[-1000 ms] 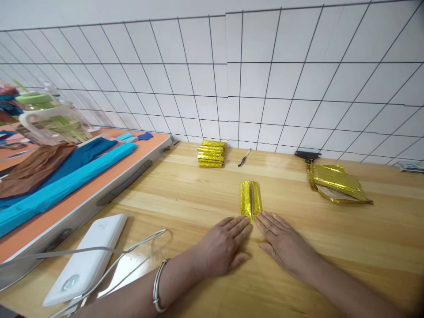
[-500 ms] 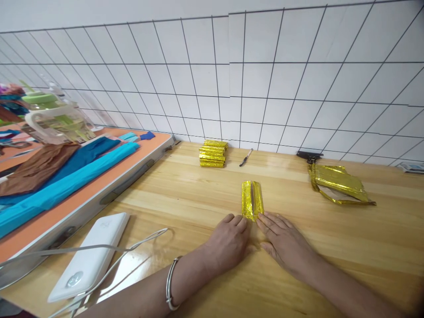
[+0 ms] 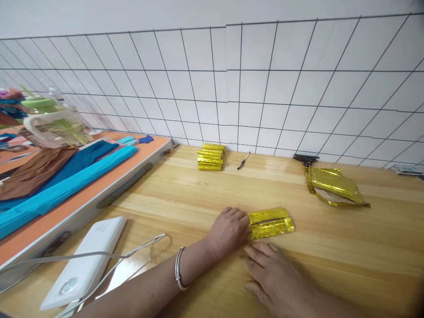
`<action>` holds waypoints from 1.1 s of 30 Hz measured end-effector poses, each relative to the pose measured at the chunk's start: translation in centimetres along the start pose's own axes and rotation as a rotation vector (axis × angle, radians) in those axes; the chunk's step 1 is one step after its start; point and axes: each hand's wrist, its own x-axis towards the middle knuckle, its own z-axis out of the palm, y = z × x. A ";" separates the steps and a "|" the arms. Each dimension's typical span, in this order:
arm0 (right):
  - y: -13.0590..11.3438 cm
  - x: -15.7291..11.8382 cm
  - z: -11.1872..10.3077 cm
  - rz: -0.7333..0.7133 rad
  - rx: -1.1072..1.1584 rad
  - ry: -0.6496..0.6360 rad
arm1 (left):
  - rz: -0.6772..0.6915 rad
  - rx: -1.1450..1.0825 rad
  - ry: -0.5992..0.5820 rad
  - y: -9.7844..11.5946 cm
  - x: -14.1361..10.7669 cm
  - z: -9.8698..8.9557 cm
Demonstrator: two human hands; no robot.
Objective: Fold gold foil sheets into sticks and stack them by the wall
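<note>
A flat, folded rectangular packet of shiny gold foil lies crosswise on a pale wooden tabletop, a narrow dark slit running along its length. The bare left hand, with a silver metal bangle at its wrist, has its fingers curled against the packet's left end; I cannot tell whether they pinch it or only press it, since the thumb is out of sight. The bare right hand (slightly blurred) is released, its fingers loosely extended, palm down just on the near side of the packet and grasping nothing.

Farther back, near the white wall with dark grid lines, sit a ridged stack of gold foil strips and a slim pen with a dark end. To the right, a crumpled gold foil bundle lies beside a black clip. A white rectangular power bank rests at the left.
</note>
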 end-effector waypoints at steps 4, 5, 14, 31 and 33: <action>4.5 -1.0 -0.8 0.018 -0.035 0.183 | 0.010 -0.019 0.017 0.3 -0.6 0.3; 6.3 -1.3 -1.0 0.056 -0.065 0.230 | 0.021 -0.032 0.014 0.2 -0.7 0.2; 10.3 -4.6 0.0 0.236 -0.094 0.192 | 0.195 -0.035 -0.032 -4.4 2.3 0.0; 10.7 3.8 0.2 0.034 -0.017 0.227 | 0.379 -0.001 -0.022 -5.5 4.6 1.4; 11.3 4.5 0.7 0.019 -0.066 0.160 | 0.342 -0.014 -0.004 -5.4 4.2 1.5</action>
